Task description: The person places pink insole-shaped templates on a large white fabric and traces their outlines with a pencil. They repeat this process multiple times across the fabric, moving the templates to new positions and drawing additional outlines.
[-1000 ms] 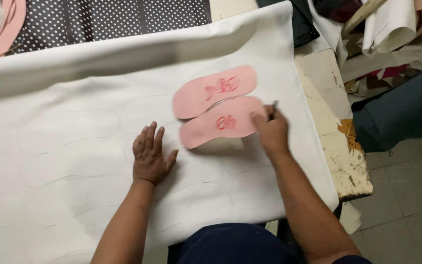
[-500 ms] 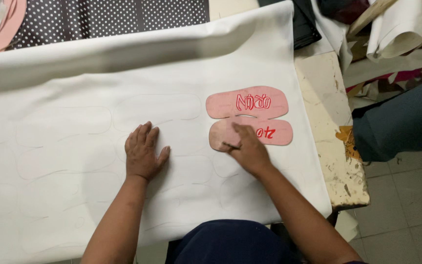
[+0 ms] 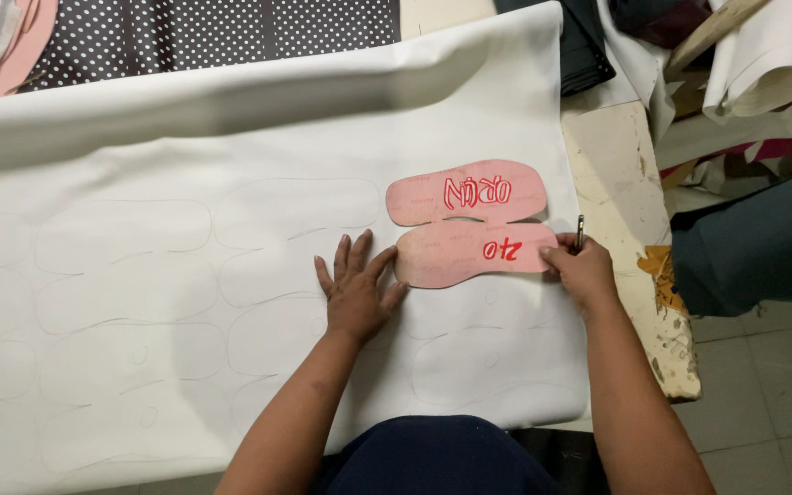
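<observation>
1. Head view: your left hand (image 3: pixel 356 291) lies flat on the white sheet (image 3: pixel 139 275), fingers spread, with its fingertips touching the left end of the pink pattern (image 3: pixel 469 225).
2. Your right hand (image 3: pixel 582 271) is at the right end of the pattern, fingers pressed together around a thin pen (image 3: pixel 580 233) that stands nearly upright just beside the pattern's edge.
3. The pattern is two sole shapes joined side by side, marked in red, lying flat near the right edge of the sheet.
4. The sheet covers most of the table (image 3: pixel 625 229) and carries many faint traced outlines of the same shape to the left of and below your hands.
5. A dark dotted fabric (image 3: pixel 203 37) lies beyond the sheet's far edge, and rolled pale material (image 3: pixel 763 64) sits at the upper right.
</observation>
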